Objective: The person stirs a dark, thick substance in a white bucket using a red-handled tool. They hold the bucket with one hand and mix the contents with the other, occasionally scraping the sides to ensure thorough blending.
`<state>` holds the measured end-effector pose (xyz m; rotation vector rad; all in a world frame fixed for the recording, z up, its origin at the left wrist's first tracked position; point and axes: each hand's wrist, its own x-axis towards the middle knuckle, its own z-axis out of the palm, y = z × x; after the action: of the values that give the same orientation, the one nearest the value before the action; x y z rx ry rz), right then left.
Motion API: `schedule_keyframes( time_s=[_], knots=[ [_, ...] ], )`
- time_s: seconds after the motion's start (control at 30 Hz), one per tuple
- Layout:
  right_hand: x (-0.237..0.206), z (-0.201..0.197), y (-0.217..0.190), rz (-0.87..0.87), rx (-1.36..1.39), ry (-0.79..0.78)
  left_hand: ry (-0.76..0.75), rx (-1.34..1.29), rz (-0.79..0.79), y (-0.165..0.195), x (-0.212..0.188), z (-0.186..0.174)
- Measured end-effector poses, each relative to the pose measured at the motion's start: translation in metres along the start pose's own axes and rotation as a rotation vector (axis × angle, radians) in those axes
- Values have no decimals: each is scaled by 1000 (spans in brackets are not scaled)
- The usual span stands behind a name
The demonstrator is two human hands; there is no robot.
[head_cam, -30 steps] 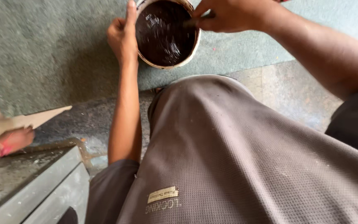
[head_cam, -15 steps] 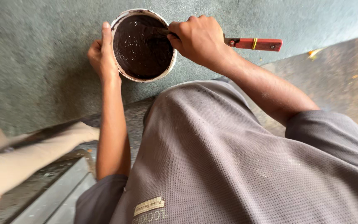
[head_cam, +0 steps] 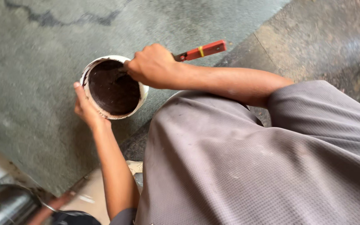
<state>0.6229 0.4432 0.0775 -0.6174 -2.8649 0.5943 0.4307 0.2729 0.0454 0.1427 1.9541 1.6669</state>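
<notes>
Head view: the person is bending over a grey stone slab [head_cam: 34, 83] and looking straight down past a grey waffle-knit shirt [head_cam: 251, 166] that is filling the lower right of the picture. The left hand [head_cam: 86, 109] is cupping the near-left side of a round white pot [head_cam: 113, 88]; its fingers are running up along the outer wall and its grip is clamped on the rim and side. The pot is sitting on the slab, close to the slab's lower edge, and it is holding a thick, very dark brown paste that is also smearing the inner wall.

The right hand [head_cam: 153, 66] is resting over the pot's upper right rim, its grip closed around a tool with a red handle [head_cam: 201, 51]. The handle is carrying a yellow band and is sticking out to the right, tilted slightly upward, clear of the knuckles. The working end of the tool is reaching into the paste, but the hand is hiding most of it, so its shape cannot be told.

To the right of the slab a rougher, browner stone surface [head_cam: 326, 37] is lying alongside. At the bottom left corner a shiny metal vessel [head_cam: 5, 206] is showing in part.
</notes>
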Motion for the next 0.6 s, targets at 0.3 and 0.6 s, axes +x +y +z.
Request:
schedule_keyframes(
  time_s=[0.3,0.6],
  knots=[
    [2,-5,-20,57,-11,-42,-52,-215,-52,-3,14,-10],
    [0,-6,-22,8,-132,-95,105,-81,-72,-27,36,-24]
  ],
)
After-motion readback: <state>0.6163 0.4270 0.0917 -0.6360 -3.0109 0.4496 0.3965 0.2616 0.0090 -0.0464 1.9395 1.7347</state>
